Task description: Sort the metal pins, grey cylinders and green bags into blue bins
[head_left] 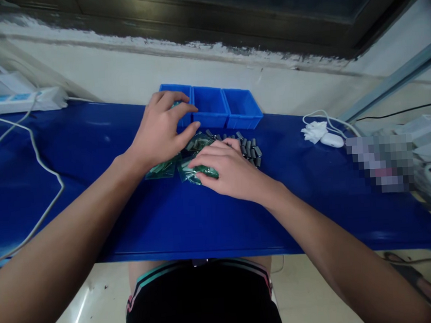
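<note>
My left hand (166, 128) hovers at the front of the left blue bin (182, 118), thumb and fingers apart with nothing between them. Something green shows inside that bin behind the fingers. Lower and to the right, my right hand (230, 168) bends its fingers around a small green clear-plastic packet (190, 173) on the table. Another green packet (163, 169) lies to its left, below my left hand. A further packet (197, 142) with grey pieces lies between the hands. Small dark grey cylindrical pieces (250, 150) lie loose beyond my right hand, which partly hides them.
The middle bin (209, 106) and right bin (242, 106) stand against the wall on the blue table (212, 220). White cables (35, 148) and a power strip (22, 100) occupy the left. At right are crumpled tissue (314, 132), a white case (331, 140) and a blurred-out item (381, 163).
</note>
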A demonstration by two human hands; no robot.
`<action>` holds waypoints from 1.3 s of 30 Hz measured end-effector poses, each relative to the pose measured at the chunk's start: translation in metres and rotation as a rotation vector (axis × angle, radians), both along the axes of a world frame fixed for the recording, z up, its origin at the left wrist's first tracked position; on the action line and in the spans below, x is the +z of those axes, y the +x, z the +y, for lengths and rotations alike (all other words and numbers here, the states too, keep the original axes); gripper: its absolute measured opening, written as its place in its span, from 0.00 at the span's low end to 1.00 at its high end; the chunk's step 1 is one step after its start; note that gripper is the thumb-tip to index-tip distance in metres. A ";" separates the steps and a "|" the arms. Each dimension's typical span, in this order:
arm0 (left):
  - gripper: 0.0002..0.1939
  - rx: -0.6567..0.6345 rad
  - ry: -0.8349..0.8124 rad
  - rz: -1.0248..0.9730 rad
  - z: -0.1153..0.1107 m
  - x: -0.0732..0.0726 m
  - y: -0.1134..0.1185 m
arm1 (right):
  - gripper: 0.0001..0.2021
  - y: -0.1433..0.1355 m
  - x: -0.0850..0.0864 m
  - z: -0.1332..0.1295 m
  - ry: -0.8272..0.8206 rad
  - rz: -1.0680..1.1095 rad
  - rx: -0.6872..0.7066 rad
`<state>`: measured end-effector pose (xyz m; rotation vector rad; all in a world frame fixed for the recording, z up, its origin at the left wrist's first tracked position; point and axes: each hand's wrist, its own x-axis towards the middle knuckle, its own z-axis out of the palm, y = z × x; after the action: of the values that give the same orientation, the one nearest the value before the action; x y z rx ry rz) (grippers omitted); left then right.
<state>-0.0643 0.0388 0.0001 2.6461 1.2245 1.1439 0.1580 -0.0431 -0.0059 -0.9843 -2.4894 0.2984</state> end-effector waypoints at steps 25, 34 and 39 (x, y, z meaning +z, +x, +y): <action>0.21 -0.103 -0.064 -0.448 -0.013 0.009 0.014 | 0.29 0.010 -0.002 0.020 -0.086 0.573 -0.305; 0.37 0.250 -0.111 0.083 0.005 -0.014 -0.015 | 0.22 -0.003 0.007 -0.010 -0.015 -0.154 -0.029; 0.39 0.253 -0.105 0.155 0.008 -0.023 -0.013 | 0.12 -0.005 0.000 -0.006 0.003 -0.140 -0.006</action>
<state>-0.0777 0.0465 -0.0233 2.5996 1.6368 0.8821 0.1527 -0.0493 -0.0054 -1.0437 -2.6115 0.2307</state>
